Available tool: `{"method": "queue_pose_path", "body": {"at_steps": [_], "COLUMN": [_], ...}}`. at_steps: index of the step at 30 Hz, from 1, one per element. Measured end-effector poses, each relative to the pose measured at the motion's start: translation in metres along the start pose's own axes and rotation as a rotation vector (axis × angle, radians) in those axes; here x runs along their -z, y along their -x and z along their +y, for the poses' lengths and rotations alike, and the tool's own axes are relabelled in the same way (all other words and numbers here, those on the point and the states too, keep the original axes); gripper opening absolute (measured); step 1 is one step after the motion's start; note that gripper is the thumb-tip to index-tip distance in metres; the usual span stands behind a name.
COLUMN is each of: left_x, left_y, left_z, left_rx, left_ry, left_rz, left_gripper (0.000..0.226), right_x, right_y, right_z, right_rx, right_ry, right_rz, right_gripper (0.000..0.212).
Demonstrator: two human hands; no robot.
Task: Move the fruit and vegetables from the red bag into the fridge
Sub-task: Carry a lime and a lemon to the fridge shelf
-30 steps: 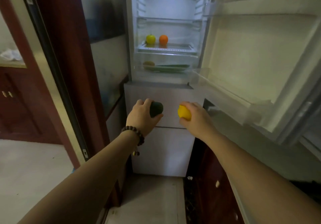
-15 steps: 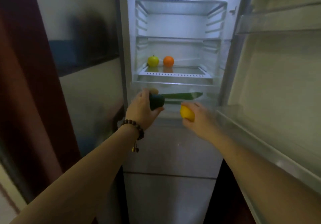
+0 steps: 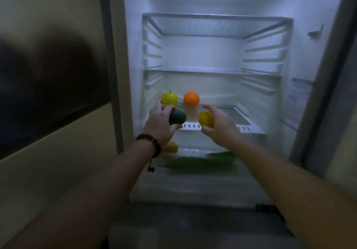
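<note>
The fridge (image 3: 301, 59) stands open and lit in front of me. My left hand (image 3: 159, 125) grips a dark green avocado (image 3: 177, 117) at the front edge of the lower glass shelf (image 3: 229, 119). My right hand (image 3: 220, 125) holds a yellow lemon (image 3: 206, 119) over the same shelf front. At the back left of that shelf sit a yellow-green apple (image 3: 169, 98) and an orange (image 3: 191, 99). The red bag is out of view.
Below the shelf, the clear drawer (image 3: 193, 187) holds a yellow fruit (image 3: 171, 146) and long green vegetables (image 3: 199, 162). The two upper shelves (image 3: 212, 70) are bare. A wall panel (image 3: 54, 113) flanks the fridge on the left; the open door edge (image 3: 340, 94) is on the right.
I have come closer to the fridge. Both hands have moved up and forward with the avocado and the lemon, from in front of the drawer to the lower shelf's front edge.
</note>
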State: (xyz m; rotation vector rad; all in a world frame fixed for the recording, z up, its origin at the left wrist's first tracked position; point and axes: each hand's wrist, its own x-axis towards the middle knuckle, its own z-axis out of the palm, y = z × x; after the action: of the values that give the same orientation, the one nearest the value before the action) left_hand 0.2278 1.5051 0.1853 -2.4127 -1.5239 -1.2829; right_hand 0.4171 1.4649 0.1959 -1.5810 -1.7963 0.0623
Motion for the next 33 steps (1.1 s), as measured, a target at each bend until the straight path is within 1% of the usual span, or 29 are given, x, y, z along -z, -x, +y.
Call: {"method": "queue_pose_path", "body": {"at_steps": [2,4,6,8,10,12,14,17,20,24,26,30,33], "left_x": [-0.018,-0.034,-0.047,-0.061,-0.072,-0.083,-0.09,-0.101,-0.108,-0.11,-0.109,-0.107,-0.099], "left_y": [-0.028,-0.056,-0.083,-0.105,-0.124,-0.14,-0.149,-0.16,-0.163,-0.164,-0.164,-0.161,-0.156], "left_z": [-0.013,-0.023,-0.033,-0.042,-0.051,-0.059,-0.066,-0.076,-0.085,-0.09,-0.092,-0.093,-0.088], "left_rx": [0.038,0.11,0.14,0.107,0.116,0.173,0.22,0.233,0.25,0.262,0.255,0.264,0.265], "left_ry": [-0.032,-0.02,-0.014,-0.041,-0.087,-0.152,-0.2,-0.213,-0.206,-0.203,-0.204,-0.203,-0.228], "left_rz": [-0.031,-0.053,-0.04,-0.03,-0.065,-0.102,-0.136,-0.169,-0.14,-0.148,-0.188,-0.278,-0.297], "left_gripper": [0.059,0.064,0.062,0.053,0.048,0.045,0.043,0.04,0.034,0.023,0.029,0.063,0.069], "right_x": [-0.012,-0.026,-0.041,-0.054,-0.063,-0.07,-0.076,-0.085,-0.093,-0.099,-0.099,-0.097,-0.093], "right_y": [-0.035,-0.07,-0.102,-0.132,-0.159,-0.18,-0.191,-0.206,-0.214,-0.217,-0.217,-0.215,-0.206], "right_z": [0.012,0.027,0.041,0.051,0.054,0.056,0.055,0.058,0.06,0.064,0.066,0.069,0.068], "right_rx": [-0.067,-0.071,-0.017,0.026,0.057,0.102,0.113,0.117,0.105,0.112,0.12,0.132,0.116], "right_ry": [-0.035,-0.036,-0.034,-0.01,0.023,0.064,0.083,0.107,0.141,0.156,0.174,0.188,0.153], "right_rz": [-0.024,-0.033,-0.041,-0.075,-0.115,-0.127,-0.114,-0.122,-0.167,-0.16,-0.18,-0.226,-0.253], "right_gripper": [0.059,0.055,0.054,0.054,0.055,0.055,0.051,0.044,0.037,0.039,0.044,0.054,0.069]}}
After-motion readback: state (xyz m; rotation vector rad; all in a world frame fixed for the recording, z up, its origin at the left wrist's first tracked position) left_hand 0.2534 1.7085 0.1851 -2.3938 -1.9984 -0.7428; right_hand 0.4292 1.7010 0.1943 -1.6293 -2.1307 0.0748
